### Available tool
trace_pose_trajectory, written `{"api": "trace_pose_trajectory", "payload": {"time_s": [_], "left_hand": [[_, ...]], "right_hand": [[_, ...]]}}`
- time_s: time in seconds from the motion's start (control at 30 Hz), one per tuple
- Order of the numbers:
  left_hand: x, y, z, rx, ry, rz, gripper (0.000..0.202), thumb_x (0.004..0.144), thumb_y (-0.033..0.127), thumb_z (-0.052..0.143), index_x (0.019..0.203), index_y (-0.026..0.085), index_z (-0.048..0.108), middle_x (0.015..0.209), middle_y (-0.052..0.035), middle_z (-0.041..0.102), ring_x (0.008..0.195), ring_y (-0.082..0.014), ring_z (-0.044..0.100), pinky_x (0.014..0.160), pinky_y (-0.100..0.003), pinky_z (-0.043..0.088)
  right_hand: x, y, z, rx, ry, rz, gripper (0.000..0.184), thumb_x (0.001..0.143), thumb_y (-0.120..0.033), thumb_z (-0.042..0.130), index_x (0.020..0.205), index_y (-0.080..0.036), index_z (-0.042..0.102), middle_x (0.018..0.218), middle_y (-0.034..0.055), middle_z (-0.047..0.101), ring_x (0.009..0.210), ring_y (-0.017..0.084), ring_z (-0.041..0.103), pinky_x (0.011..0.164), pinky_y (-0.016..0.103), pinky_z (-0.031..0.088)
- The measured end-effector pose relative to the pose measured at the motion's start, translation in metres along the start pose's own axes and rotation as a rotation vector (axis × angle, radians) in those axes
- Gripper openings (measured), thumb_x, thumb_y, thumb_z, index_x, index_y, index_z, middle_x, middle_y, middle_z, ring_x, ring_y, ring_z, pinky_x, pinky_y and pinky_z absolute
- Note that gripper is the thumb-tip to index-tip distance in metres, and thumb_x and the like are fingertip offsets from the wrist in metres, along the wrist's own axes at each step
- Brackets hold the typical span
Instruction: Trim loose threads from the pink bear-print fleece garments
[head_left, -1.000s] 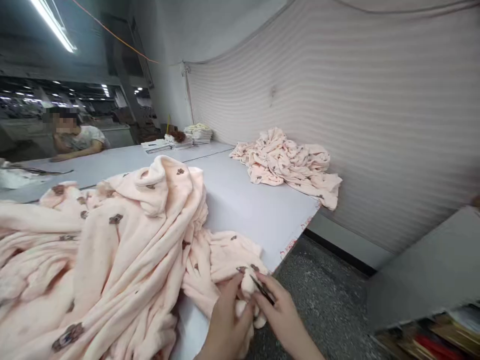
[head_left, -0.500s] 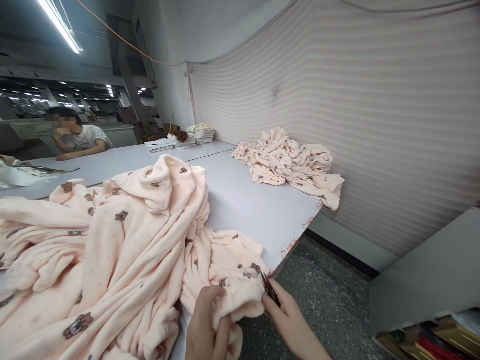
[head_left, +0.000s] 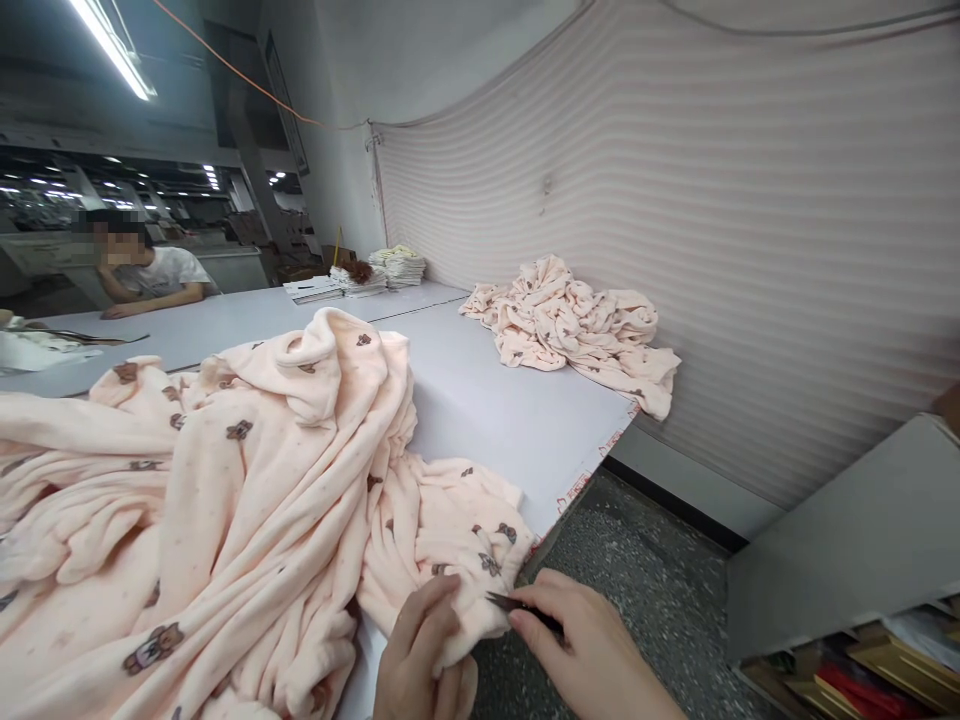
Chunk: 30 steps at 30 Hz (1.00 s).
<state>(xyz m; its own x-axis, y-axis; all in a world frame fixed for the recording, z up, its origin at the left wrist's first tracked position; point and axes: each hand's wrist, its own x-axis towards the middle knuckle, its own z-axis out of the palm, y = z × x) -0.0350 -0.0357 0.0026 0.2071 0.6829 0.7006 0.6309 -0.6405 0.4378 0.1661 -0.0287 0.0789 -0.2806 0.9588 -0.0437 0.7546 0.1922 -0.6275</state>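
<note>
Your left hand (head_left: 426, 640) holds the cloth (head_left: 472, 610), fingers bent in and closed on its near edge. Your right hand (head_left: 592, 645) holds the snips (head_left: 536, 607), thumb and fingers closed around the dark body. Snips tip points left, toward your left hand, over the cloth; can't tell whether it touches the fabric, or whether the blades are parted. Hands near each other, not touching.

Cloth: pale pink, fluffy, brown bear prints (head_left: 491, 564) just past your left fingertips. It spreads away from your grip onto the table (head_left: 480, 410), near the edge; the held part hangs past that edge, above the dark speckled floor (head_left: 630, 560) to the right of your grip.

Left of your grip, a big heap (head_left: 277, 500) of the same fabric, folded and bunched, touching the cloth; can't tell if they're one piece. Well beyond your grip, a second pile (head_left: 570, 320), same print, lies by the striped curtain (head_left: 675, 190). Far ahead and left of the grip, a white stack (head_left: 401, 266) on the table; farther left, a person (head_left: 169, 275) in a white top leans on it. Right of your right hand, well apart, a shelf (head_left: 832, 550).
</note>
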Motion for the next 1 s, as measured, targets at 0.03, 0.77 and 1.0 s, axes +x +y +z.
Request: {"api": "trace_pose_trajectory", "payload": {"time_s": [0.03, 0.77, 1.0], "left_hand": [[0.0, 0.0, -0.001, -0.009, -0.015, -0.004, 0.03, 0.075, 0.004, 0.044, 0.099, 0.02, 0.052, 0.105, -0.0109, 0.062, 0.091, -0.0191, 0.067, 0.07, -0.026, 0.06], [-0.007, -0.005, 0.003, -0.005, 0.118, 0.071, 0.021, 0.075, 0.002, 0.053, 0.073, 0.02, 0.044, 0.085, -0.0045, 0.056, 0.074, -0.0145, 0.058, 0.061, -0.024, 0.051], [-0.007, -0.003, 0.003, -0.017, 0.122, 0.081, 0.024, 0.073, 0.0, 0.055, 0.07, 0.02, 0.043, 0.086, -0.0046, 0.057, 0.071, -0.0138, 0.056, 0.061, -0.025, 0.049]], "right_hand": [[0.002, -0.002, 0.001, 0.009, -0.002, 0.006, 0.023, 0.091, -0.03, 0.049, 0.093, -0.028, 0.072, 0.085, 0.0012, 0.065, 0.081, 0.019, 0.063, 0.067, 0.025, 0.042], [-0.004, 0.001, 0.012, 0.094, -0.015, -0.063, 0.022, 0.087, -0.029, 0.055, 0.102, -0.028, 0.072, 0.086, 0.0007, 0.067, 0.077, 0.017, 0.063, 0.058, 0.021, 0.042], [0.002, -0.007, 0.013, 0.078, -0.012, -0.084, 0.022, 0.087, -0.027, 0.057, 0.102, -0.03, 0.072, 0.089, -0.0003, 0.068, 0.081, 0.017, 0.064, 0.066, 0.022, 0.043]]}}
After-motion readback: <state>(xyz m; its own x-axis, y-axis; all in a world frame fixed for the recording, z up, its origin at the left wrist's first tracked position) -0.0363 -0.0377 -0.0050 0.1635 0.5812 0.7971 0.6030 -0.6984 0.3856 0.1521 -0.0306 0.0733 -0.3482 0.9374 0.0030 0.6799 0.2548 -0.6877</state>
